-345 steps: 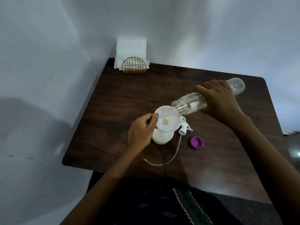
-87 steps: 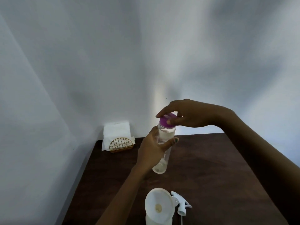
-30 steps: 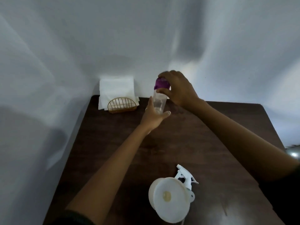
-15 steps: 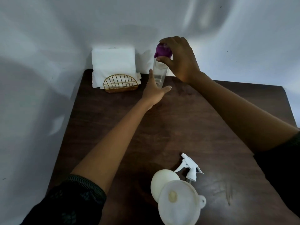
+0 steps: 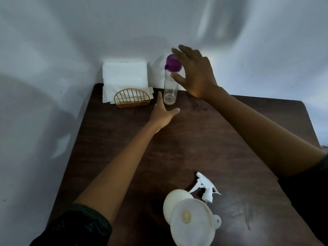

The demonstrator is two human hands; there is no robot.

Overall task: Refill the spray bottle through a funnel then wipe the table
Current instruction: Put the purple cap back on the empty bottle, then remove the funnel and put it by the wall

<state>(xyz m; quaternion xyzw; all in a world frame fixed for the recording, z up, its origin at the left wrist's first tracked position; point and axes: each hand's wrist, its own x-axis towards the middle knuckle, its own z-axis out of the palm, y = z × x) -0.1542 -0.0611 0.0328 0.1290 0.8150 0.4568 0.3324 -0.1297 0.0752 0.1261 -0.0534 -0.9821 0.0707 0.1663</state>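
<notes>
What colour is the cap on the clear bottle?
Purple cap, clearest in the head view.

In the upper middle of the frame a clear bottle [image 5: 170,86] with a purple cap [image 5: 173,65] stands upright on the dark wooden table [image 5: 204,139], near the wall. The right hand [image 5: 194,73] is spread open just beside the cap, and the left hand [image 5: 162,110] is open near the bottle's base. At upper left, white napkins [image 5: 125,78] stand in a golden wire holder [image 5: 132,98]. At the bottom, a white funnel [image 5: 192,221] sits on a cream spray bottle [image 5: 174,201], beside the white trigger sprayer head [image 5: 205,187].
</notes>
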